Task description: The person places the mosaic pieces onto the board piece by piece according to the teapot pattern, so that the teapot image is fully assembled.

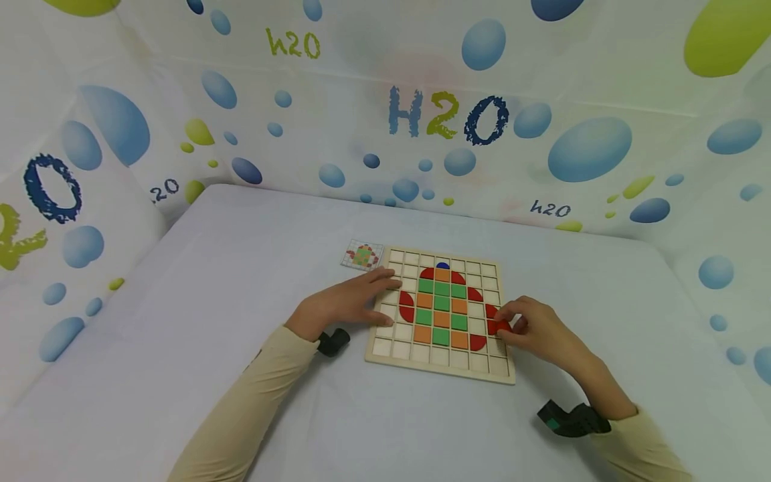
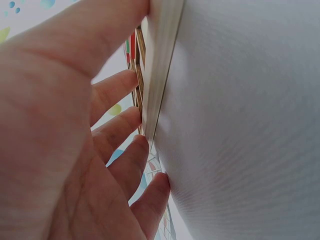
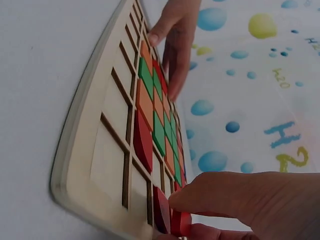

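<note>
A square wooden grid board (image 1: 402,358) lies on the table, with green, orange, red and blue flat pieces set in its cells. Spread along the board's left edge is my left hand (image 1: 343,304), its fingers fairly straight and its thumb touching the frame. At the right edge, my right hand (image 1: 536,328) pinches a red piece (image 3: 181,223) between thumb and fingers. Right beside that one sits a red rounded piece (image 3: 161,210) in a cell. Another red rounded piece (image 1: 478,343) lies lower on the board. My right fingertips are partly hidden in the right wrist view.
A small card (image 1: 362,256) with a printed grid pattern lies at the board's upper left corner. The white table (image 1: 289,227) meets a white backdrop (image 1: 361,80) with blue and green spots behind. Dark bands with cameras (image 1: 572,420) are on both wrists.
</note>
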Demonstrator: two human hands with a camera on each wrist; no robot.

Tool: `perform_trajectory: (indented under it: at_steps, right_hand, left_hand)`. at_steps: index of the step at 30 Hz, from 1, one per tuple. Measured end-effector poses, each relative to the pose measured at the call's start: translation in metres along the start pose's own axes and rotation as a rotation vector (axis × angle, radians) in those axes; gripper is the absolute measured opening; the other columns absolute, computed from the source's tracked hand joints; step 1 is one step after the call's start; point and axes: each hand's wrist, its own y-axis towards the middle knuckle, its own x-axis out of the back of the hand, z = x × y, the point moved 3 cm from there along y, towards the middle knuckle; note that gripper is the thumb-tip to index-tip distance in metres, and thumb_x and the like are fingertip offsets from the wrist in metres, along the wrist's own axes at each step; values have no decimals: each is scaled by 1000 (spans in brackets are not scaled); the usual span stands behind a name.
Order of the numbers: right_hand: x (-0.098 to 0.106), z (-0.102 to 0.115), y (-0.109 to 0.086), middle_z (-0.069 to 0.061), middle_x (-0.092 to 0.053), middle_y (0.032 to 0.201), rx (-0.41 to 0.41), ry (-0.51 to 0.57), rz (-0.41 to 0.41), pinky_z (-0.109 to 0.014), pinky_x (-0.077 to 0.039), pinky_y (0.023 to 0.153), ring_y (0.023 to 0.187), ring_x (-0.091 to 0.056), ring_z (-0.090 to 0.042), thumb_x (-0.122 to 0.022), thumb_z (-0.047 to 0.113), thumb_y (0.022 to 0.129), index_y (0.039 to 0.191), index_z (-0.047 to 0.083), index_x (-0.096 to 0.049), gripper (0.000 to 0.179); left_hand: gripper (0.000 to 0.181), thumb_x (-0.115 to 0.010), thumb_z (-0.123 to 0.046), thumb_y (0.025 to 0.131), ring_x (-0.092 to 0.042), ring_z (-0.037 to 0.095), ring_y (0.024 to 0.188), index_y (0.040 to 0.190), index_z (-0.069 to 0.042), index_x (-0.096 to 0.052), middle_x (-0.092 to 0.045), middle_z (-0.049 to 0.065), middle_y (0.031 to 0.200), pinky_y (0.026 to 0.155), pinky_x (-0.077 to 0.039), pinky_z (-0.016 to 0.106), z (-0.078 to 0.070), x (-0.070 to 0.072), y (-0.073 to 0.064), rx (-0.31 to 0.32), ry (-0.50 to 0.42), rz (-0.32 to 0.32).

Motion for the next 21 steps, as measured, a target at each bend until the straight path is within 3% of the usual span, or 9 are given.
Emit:
perform_trajectory:
  at_steps: [10,21]
  right_hand:
    - [-14,19,19,-4,-56,85,92,15,28,-21,-45,59,73,-49,-16,-73,2,83,93,3,-68,12]
    - [-30,33,37,-4,-56,88,164,35,65,-22,-48,60,72,-54,-12,-72,4,85,94,3,-68,10]
  left_hand:
    - [74,-70,-35,91,-19,34,147,150,-8,-36,-21,15,160,115,-25,50,0,0,-1,18,-11,3]
    - [74,-70,-36,91,-20,34,147,150,-8,-37,-22,14,159,115,-26,49,1,-1,0,5,-2,-5]
